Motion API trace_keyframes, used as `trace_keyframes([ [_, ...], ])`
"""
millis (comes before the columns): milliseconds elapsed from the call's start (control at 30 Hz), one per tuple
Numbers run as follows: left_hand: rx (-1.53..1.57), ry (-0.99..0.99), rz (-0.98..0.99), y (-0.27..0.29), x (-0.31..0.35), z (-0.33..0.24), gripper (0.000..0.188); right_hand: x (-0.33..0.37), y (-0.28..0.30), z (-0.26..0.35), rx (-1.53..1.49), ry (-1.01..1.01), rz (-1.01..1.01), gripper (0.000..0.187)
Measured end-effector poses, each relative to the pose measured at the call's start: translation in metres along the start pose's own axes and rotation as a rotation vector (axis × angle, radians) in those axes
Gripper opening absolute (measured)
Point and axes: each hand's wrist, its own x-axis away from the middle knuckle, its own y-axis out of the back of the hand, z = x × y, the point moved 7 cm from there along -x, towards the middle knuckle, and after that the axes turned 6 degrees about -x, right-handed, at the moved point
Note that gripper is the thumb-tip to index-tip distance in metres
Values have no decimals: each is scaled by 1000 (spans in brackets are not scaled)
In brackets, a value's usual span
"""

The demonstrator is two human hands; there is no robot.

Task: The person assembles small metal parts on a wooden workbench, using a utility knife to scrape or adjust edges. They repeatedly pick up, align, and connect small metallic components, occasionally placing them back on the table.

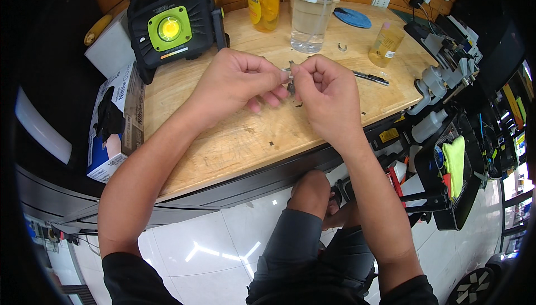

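Above the wooden bench top, my two hands meet almost fingertip to fingertip. My left hand (pixel 240 80) pinches with thumb and forefinger, its other fingers loosely curled. Opposite it, my right hand (pixel 328 95) is closed in a pinch too. Between them sits a small greyish metal part (pixel 291 85), mostly hidden by the fingers; its exact kind is too small to make out. Just beyond my right hand lies a silver and black pen (pixel 371 78). A small curved metal clip (pixel 342 47) rests farther back.
A lit work lamp (pixel 170 29) stands at the back left, by a glove box (pixel 114 121). Bottles of yellow liquid (pixel 262 3) and clear liquid (pixel 310 20) stand behind my hands. A small yellowish bottle (pixel 386 45), blue pad (pixel 353 17) and metal vise (pixel 434 84) are rightward.
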Motion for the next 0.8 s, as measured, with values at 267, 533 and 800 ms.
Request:
trace_keyframes([
  [267, 47, -17, 3, -1, 0, 1, 23, -2, 1, 0, -12, 42, -47, 18],
  [533, 28, -24, -4, -1, 0, 1, 21, -2, 1, -3, -24, 7, -15, 19],
  [800, 61, -10, 13, -1, 1, 2, 23, -1, 1, 1, -43, 27, -21, 19],
])
